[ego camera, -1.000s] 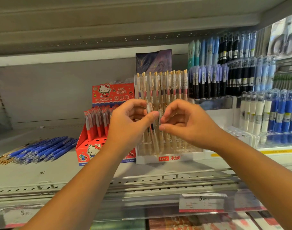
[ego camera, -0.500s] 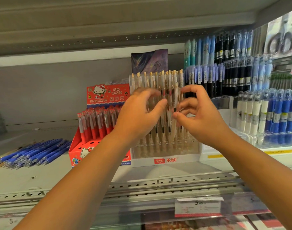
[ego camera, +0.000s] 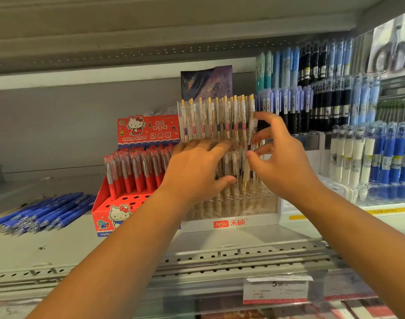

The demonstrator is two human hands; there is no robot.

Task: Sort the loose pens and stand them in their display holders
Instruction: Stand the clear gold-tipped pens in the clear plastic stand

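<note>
Checking both grips before the next move. Status? (K)

One pen (ego camera: 246, 169) pinched mid-barrel by right hand (ego camera: 284, 164), thumb against fingers; exact contact partly hidden behind the barrel. Spread flat: left hand (ego camera: 197, 171), fingers straight, pressed on the standing row (ego camera: 210, 120). Holding nothing. (R)

Pen location? (K)

Upright over the clear holder (ego camera: 231, 223), toward its 3 o'clock end, gold tip down. Long axis near 12 to 6, top leaning slightly toward 1. Tip apparently short of the holder base, so probably not seated yet. Hard to call through clear plastic and glare. (R)

Key relation for the insert? (K)

Target hole presumably at 6 o'clock from the grip, straight along the pen's own axis. Judging from that: push down 12 to 6, trim the lean first, no sideways swing. Nearer: right hand, on the barrel now. At 9 o'clock of the pen: left hand, touching the neighbours, likely keeping them parted. (R)

Anything left after this one? (K)

Plenty. On the shelf (ego camera: 47, 249), loose blue pens (ego camera: 42, 210) lying flat, well apart from the clear holder, axes roughly 8 to 2. Would need turning upright before any slot. Between pile and clear holder: red box (ego camera: 109, 217), just beside the holder at its 9 o'clock, front holes open, red pens (ego camera: 137, 171) standing behind them. Nearer for that pile: left hand — guessing only, no matching blue holder confirmed on that side. (R)
</note>
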